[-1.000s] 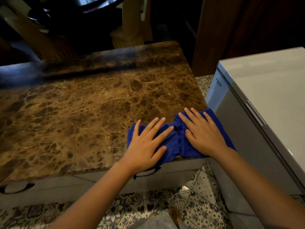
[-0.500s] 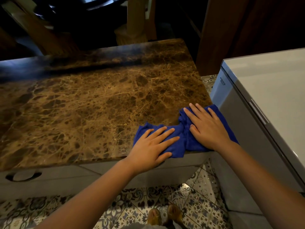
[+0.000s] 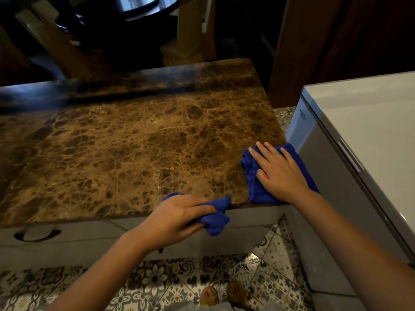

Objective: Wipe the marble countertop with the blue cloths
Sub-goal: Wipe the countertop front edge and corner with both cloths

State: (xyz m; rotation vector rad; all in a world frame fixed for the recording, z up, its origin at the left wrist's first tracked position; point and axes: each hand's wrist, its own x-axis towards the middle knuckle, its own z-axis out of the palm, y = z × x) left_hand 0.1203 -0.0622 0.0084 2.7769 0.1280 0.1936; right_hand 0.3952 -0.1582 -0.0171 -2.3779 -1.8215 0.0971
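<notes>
The brown veined marble countertop fills the middle of the view. My left hand is at its front edge, fingers curled around a bunched blue cloth that hangs partly over the edge. My right hand lies flat, fingers spread, on a second blue cloth at the front right corner of the marble. That cloth is spread out under the palm and reaches the right edge.
A white appliance stands close beside the counter's right end. Grey drawer fronts with a recessed handle sit below the marble. Patterned floor tiles and my feet are below. Dark wooden furniture stands behind the counter.
My left hand has pulled its cloth back to the front edge and bunched it in a grip. The two cloths, side by side before, are now apart. My right hand stays flat on its cloth.
</notes>
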